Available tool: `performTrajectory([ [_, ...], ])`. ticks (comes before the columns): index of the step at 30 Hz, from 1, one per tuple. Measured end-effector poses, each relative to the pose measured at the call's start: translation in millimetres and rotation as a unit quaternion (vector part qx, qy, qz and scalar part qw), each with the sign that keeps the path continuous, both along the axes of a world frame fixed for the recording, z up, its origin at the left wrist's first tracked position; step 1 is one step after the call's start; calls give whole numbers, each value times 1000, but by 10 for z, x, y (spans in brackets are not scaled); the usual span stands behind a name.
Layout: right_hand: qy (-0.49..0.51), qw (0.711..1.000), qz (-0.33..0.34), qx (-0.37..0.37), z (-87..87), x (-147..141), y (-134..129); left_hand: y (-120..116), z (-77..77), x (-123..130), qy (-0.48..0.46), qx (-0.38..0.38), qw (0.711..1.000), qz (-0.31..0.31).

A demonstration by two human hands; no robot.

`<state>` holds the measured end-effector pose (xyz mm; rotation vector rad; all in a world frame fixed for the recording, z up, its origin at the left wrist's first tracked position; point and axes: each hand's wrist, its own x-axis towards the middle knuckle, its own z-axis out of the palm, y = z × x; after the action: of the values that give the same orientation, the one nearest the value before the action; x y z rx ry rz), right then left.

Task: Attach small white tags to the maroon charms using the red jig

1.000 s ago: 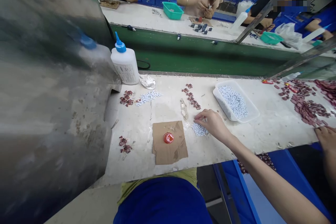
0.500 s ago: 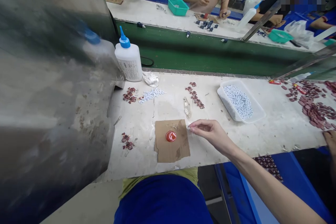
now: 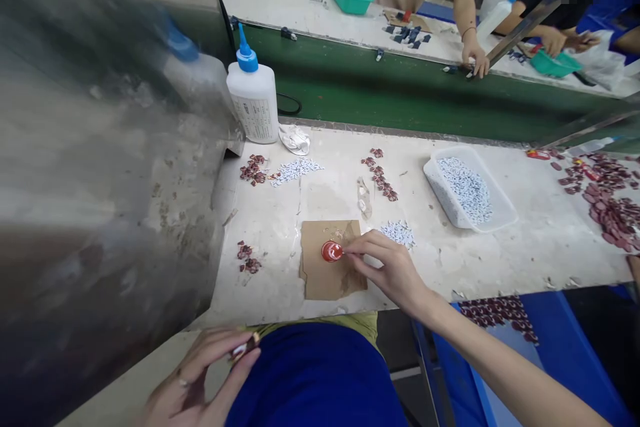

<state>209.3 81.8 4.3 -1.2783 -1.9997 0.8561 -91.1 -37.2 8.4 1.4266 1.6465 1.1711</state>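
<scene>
My left hand (image 3: 207, 373) is closed at the table's front edge. Its thumb and fingers pinch a small dark brown piece (image 3: 245, 347) with a pale edge. My right hand (image 3: 387, 263) pinches at the right rim of a small round red cap (image 3: 330, 251) with shiny liquid in it. What the right fingertips hold is too small to make out. The cap stands on a square of brown cardboard (image 3: 320, 287). Just behind my right hand lies a pile of tiny white-and-blue pieces (image 3: 399, 233).
A white glue bottle (image 3: 254, 103) stands beside a metal wall (image 3: 125, 147). A clear plastic tub (image 3: 503, 217) holds tiny white-and-blue pieces. Clusters of brown pieces (image 3: 383, 183) lie around. Another person's hand (image 3: 473, 57) is at the bench opposite.
My left hand has come into view with the brown piece. My right hand has moved left to the red cap, uncovering the white-and-blue pile. The view has shifted slightly.
</scene>
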Motion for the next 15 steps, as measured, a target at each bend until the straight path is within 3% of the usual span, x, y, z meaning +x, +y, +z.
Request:
performTrajectory([
  [5,-28,999,14,34,-16,10,5,260,64,262,-39,-17,999,6],
  [9,-36,998,15,46,-26,12,4,332,59,366,-65,-30,997,-10],
  [15,-17,998,4,57,37,-13,-20,418,69,455,-34,-2,999,-36],
])
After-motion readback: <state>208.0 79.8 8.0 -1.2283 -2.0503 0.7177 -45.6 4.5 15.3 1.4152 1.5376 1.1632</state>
